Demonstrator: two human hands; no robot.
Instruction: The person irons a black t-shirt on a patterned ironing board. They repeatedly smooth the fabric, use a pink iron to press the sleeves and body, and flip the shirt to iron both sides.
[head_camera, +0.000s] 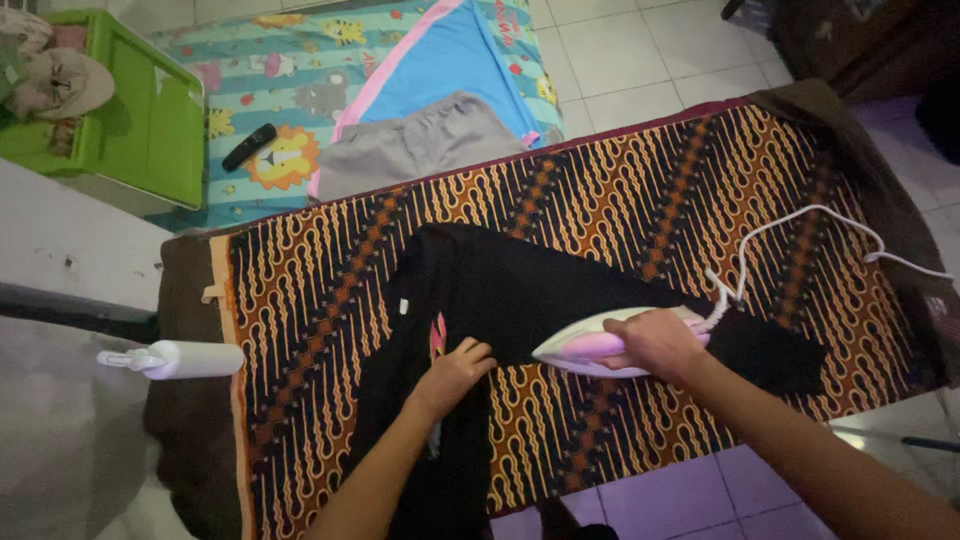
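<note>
A brown-and-orange patterned batik cloth (620, 200) spans the middle of the frame. On it lies a black garment (500, 290), centre. A white-and-pink plastic iron (590, 350) sits on the garment, right of centre. A white spray bottle (185, 359) lies at left. A green plastic box (150, 120) stands upper left, a folded grey cloth (420, 145) upper centre.

White tiled floor (640, 60); green plastic box (150, 120); dim light.
</note>
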